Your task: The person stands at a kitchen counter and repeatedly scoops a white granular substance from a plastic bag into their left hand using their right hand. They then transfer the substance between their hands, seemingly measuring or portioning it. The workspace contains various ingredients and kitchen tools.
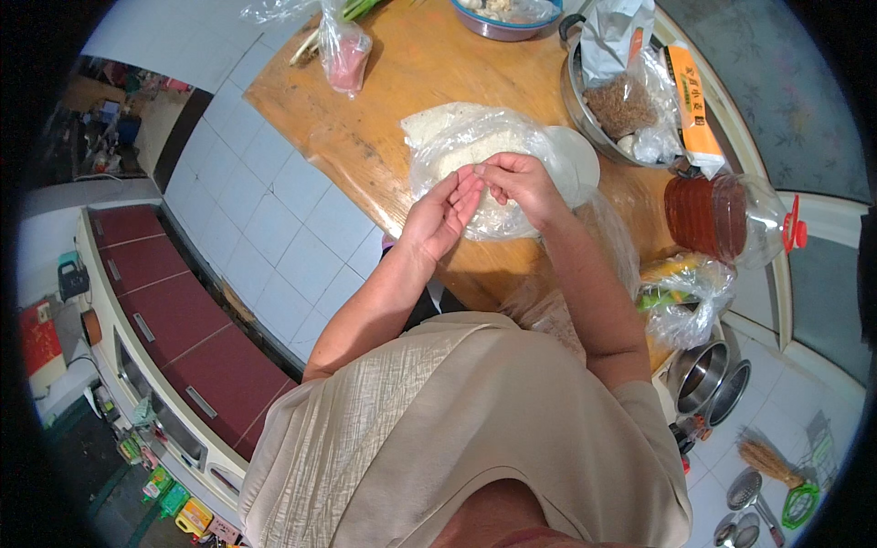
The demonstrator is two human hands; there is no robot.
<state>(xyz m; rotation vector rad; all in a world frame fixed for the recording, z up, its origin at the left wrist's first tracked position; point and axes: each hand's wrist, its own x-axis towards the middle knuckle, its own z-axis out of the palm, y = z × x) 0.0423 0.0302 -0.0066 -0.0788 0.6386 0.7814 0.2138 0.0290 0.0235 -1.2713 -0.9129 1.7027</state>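
Note:
My left hand is half curled, palm up, over a clear plastic bag on the wooden table. My right hand meets its fingertips, with thumb and index finger pinched together. Whether something small lies between the fingers cannot be told. Under the hands, pale, crumbly or flat white material shows in and beside the bag. A whitish round plate or lid lies partly beneath the bag's right side. More thin clear plastic trails towards my right forearm.
A metal pot holding bags stands at the upper right, near a large oil bottle. Bagged vegetables lie below it. A basin sits at the far edge; bagged pink food and green onions lie upper left.

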